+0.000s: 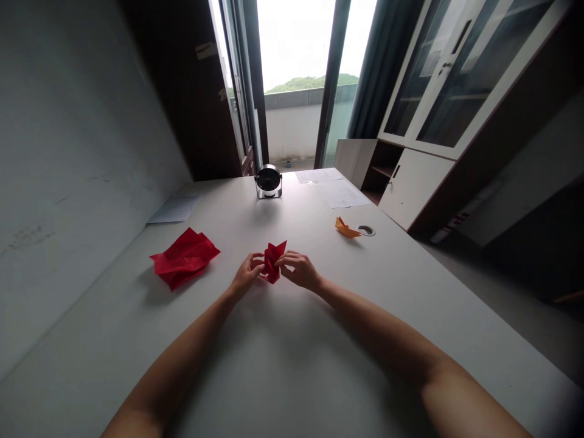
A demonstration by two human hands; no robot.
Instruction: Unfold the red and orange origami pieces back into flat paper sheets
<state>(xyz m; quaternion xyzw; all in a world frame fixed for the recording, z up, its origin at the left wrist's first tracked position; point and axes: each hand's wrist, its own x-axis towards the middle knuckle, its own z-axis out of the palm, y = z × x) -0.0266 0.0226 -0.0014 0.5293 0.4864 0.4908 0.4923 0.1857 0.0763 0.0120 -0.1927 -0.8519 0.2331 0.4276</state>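
A small folded piece of red paper (272, 261) stands just above the white table (283, 359), in the middle of the view. My left hand (247, 275) pinches its left side with curled fingers. My right hand (298, 269) pinches its right side, fingertips pressed on the paper's upper edge. Both forearms reach forward over the table from the near edge.
A crumpled stack of red paper sheets (184, 257) lies to the left. A small orange folded paper (345, 228) sits at the right beside a round cable hole (365, 230). A small metal desk fan (268, 181) and white sheets (335, 190) lie at the far end. Cabinets stand right.
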